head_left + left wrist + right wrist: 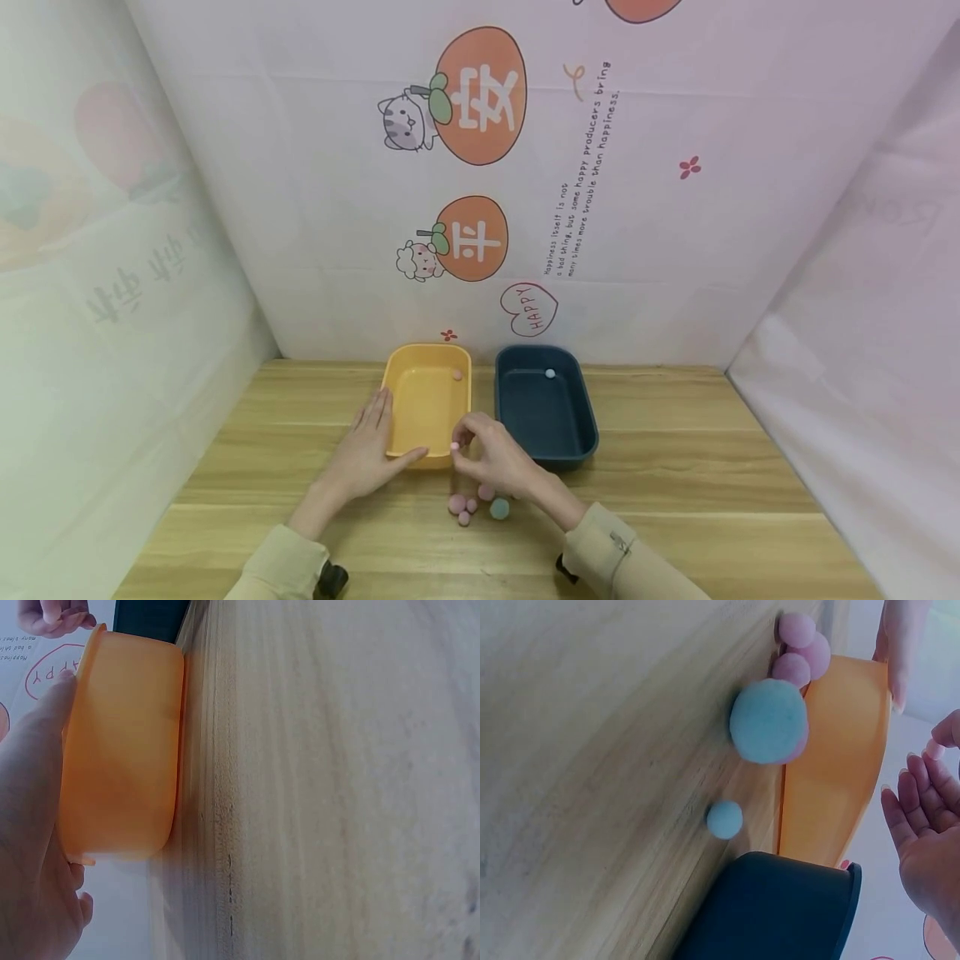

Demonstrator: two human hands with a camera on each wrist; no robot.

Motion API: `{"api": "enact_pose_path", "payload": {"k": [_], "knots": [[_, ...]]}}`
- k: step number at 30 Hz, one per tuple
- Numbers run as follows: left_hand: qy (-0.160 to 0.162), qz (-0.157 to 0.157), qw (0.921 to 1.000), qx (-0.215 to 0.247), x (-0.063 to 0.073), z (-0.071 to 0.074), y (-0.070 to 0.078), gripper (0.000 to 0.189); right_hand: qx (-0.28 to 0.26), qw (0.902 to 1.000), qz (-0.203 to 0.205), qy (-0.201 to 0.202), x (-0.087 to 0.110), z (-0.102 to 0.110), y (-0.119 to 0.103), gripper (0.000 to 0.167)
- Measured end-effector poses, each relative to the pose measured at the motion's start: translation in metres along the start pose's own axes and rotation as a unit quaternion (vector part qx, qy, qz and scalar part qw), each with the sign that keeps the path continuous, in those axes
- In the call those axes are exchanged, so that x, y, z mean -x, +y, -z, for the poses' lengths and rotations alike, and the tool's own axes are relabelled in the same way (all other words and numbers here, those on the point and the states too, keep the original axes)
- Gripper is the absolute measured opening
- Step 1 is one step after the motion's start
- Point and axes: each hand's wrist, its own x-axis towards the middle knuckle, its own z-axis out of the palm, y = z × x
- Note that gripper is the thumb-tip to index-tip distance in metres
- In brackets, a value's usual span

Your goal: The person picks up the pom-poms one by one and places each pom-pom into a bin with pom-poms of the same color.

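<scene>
My left hand (363, 457) rests against the near left corner of the yellow bin (427, 462), fingers straight along its left side and thumb over the near rim. Between thumb and forefinger, my right hand (497, 457) pinches a small pink pom-pom (934, 749) above the bin's near right corner. One pale pink pom-pom (457, 375) lies inside the yellow bin, toward the back. Below my right hand, several pink pom-poms (457, 503) and a larger mint-green pom-pom (500, 508) sit on the table. A small light blue pom-pom (724, 819) shows there in the right wrist view.
A dark blue bin (583, 457) stands to the right of the yellow one, with a pale blue pom-pom (550, 374) at its back. Both bins are near the rear of the wooden table (675, 500). White printed cloth (315, 167) walls the back and sides.
</scene>
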Motion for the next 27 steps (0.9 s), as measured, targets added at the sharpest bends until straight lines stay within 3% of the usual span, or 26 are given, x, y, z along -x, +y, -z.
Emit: {"api": "enact_pose_path", "payload": {"k": [20,27], "knots": [[0.003,-0.006,1.0,0.002,0.0,-0.003,-0.002,0.122,-0.009,0.9997,-0.02,0.01,-0.007,0.003,0.011,0.004],[0.009,-0.011,0.9999,-0.002,-0.002,-0.004,-0.002,0.122,0.001,0.9995,-0.008,0.03,-0.014,0.005,0.013,0.005]]}}
